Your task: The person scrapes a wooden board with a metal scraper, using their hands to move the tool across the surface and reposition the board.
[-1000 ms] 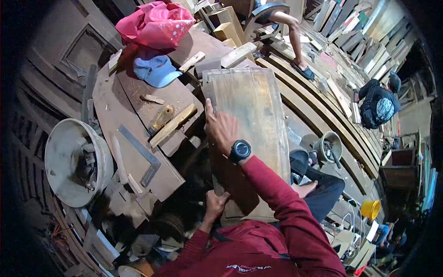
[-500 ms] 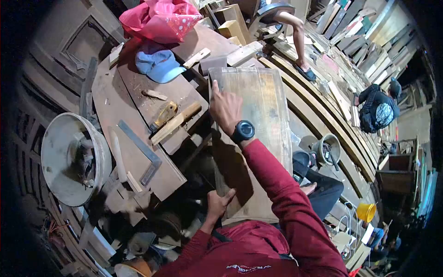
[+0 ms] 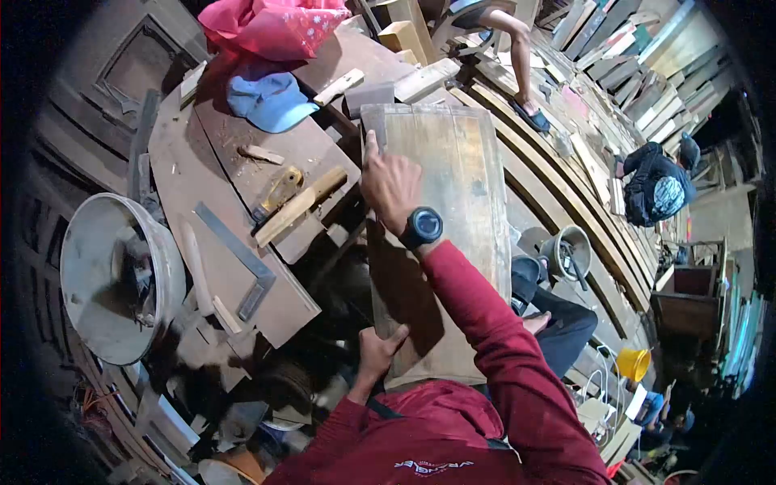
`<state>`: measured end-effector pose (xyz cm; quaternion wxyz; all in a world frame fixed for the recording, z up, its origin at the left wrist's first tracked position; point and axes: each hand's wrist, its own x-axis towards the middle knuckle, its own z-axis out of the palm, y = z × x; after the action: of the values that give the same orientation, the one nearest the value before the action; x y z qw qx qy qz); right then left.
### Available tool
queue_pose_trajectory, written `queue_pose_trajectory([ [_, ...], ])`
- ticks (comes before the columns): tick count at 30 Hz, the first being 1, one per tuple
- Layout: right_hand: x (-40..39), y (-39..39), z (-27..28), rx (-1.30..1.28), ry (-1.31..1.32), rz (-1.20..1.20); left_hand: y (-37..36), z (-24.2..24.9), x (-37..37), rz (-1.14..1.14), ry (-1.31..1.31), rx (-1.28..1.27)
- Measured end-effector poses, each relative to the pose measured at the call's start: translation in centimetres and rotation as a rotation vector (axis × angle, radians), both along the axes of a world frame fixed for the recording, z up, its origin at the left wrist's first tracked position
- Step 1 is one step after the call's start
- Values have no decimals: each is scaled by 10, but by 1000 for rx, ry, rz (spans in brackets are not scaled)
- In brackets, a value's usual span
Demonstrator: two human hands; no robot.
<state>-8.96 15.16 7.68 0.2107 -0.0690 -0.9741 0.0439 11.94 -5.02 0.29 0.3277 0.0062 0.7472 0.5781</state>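
A wide wooden board (image 3: 453, 210) lies lengthwise in front of me, its near end against my body. On its far left part rests my right hand (image 3: 391, 187), wearing a black watch (image 3: 424, 226). Its index finger is stretched along the board's left edge and the other fingers are curled; no tool shows in it. Nearer me, my left hand (image 3: 377, 352) grips the left edge, thumb on top and fingers partly hidden beside the edge. Left of the board lie a hand plane (image 3: 283, 187), a wooden piece (image 3: 303, 207) and a try square (image 3: 238, 255) on the workbench (image 3: 283, 327).
A blue cap (image 3: 271, 101) and a red bag (image 3: 275, 28) sit at the bench's far end. A large white bucket (image 3: 109, 283) stands at left. Long planks (image 3: 558, 194), a smaller bucket (image 3: 568, 252) and a seated person's leg (image 3: 521, 65) are at right.
The view has shifted slightly, so the scene sits a little further left and higher. Both hands keep nearly the same places on the board.
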Motion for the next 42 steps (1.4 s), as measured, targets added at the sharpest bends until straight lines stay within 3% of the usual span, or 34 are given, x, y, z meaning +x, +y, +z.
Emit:
queue_pose_trajectory([
  [5, 48, -16, 18, -53, -32, 12, -5, -17, 6, -52, 266, 0],
  [6, 63, -25, 25, -133, -250, -48, -6, -19, 7, -57, 226, -66],
  [9, 90, -31, 27, -181, -338, -56, -11, -26, 10, -121, 106, -237],
  [11, 74, -34, 46, -273, -475, -93, -14, -44, 11, -110, 309, -249],
  [12, 68, -37, 54, -323, -532, -111, -15, -73, 17, -43, 544, -208],
  [13, 67, -38, 48, -272, -346, -79, -20, -89, 20, -40, 664, -161],
  [15, 59, -45, 30, -283, -258, -94, -31, -115, 22, -99, 796, -73],
  [17, 60, -48, 27, -255, -251, -93, -5, -52, 1, 48, 405, 175],
  [19, 73, -41, 10, -303, -293, -72, -7, -34, -5, -55, 260, 32],
  [21, 104, -29, 10, -367, -280, -27, -12, -52, 3, -21, 201, -52],
  [24, 161, -16, 5, -455, -177, 34, -2, -18, 1, 34, 140, 156],
  [26, 198, -8, 2, -506, -69, 40, -2, -20, 5, 44, 109, 159],
  [30, 256, 19, 21, -636, -180, -144, 5, -2, 2, 46, -20, 103],
  [32, 279, 36, 5, -566, 130, -57, 3, -9, 2, 45, -34, 90],
  [34, 304, 39, 8, -802, -39, -231, 5, -7, 3, 60, 2, 64],
  [37, 321, 46, 14, -709, 46, -199, 6, 17, 6, 56, -49, 35],
  [42, 323, 55, 16, -678, 1, -197, 1, 8, 14, 69, -78, 35],
])
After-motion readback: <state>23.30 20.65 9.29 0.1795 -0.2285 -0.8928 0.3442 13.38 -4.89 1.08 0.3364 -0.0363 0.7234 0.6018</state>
